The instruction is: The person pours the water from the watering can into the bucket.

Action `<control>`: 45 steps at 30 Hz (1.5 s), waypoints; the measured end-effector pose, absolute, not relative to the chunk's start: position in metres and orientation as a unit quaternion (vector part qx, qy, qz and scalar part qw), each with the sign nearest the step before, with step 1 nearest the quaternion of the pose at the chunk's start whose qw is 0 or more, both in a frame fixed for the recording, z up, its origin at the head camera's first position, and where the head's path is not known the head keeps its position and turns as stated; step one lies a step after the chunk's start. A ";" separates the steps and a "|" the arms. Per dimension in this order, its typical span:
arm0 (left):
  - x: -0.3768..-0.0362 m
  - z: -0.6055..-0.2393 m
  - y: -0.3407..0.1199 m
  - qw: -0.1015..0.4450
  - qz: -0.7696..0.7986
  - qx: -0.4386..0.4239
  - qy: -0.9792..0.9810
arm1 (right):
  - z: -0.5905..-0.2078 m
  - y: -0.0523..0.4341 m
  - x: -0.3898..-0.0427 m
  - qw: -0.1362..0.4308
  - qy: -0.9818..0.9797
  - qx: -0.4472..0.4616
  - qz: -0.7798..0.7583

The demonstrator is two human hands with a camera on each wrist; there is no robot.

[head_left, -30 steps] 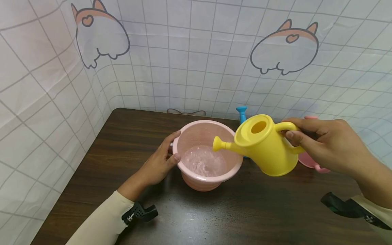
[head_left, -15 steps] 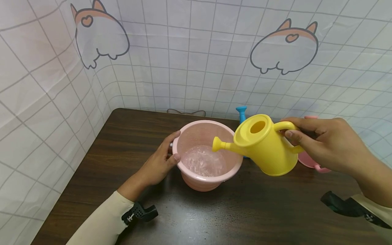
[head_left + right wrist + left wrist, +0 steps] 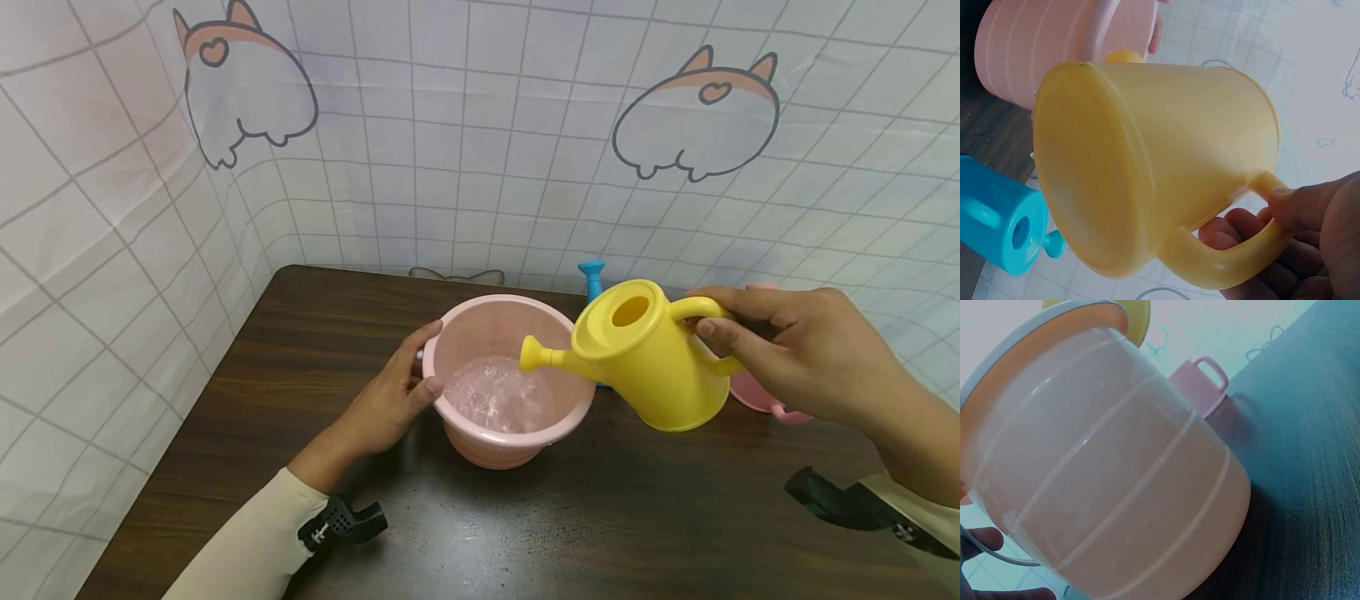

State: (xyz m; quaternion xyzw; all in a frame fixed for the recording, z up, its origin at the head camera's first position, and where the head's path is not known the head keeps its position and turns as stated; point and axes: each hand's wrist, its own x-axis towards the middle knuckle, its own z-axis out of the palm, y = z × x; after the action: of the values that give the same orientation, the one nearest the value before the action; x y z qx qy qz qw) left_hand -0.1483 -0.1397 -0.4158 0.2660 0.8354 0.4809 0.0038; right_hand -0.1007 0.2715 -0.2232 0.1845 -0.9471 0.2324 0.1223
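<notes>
Head view shows my right hand [image 3: 810, 358] with fingers curled round the handle of the yellow can [image 3: 645, 354], tilted so its spout hangs over the pink bucket [image 3: 510, 379] just left of my fingertips. Water lies in the bucket. My left hand [image 3: 390, 400] grips the bucket's near rim, thumb over the edge, steadying it on the table [image 3: 315, 350]. A blue can [image 3: 997, 219] lies behind.
</notes>
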 end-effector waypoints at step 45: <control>-0.148 -0.416 -0.141 0.007 0.479 0.263 0.838 | -0.221 0.270 -0.104 0.139 -0.941 0.226 0.207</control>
State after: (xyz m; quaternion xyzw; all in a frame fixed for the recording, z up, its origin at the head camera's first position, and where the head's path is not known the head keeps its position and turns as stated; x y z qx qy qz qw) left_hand -0.1480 -0.1411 -0.4158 0.2627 0.8378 0.4785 0.0071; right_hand -0.1038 0.2701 -0.2209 0.2264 -0.9415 0.2073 0.1391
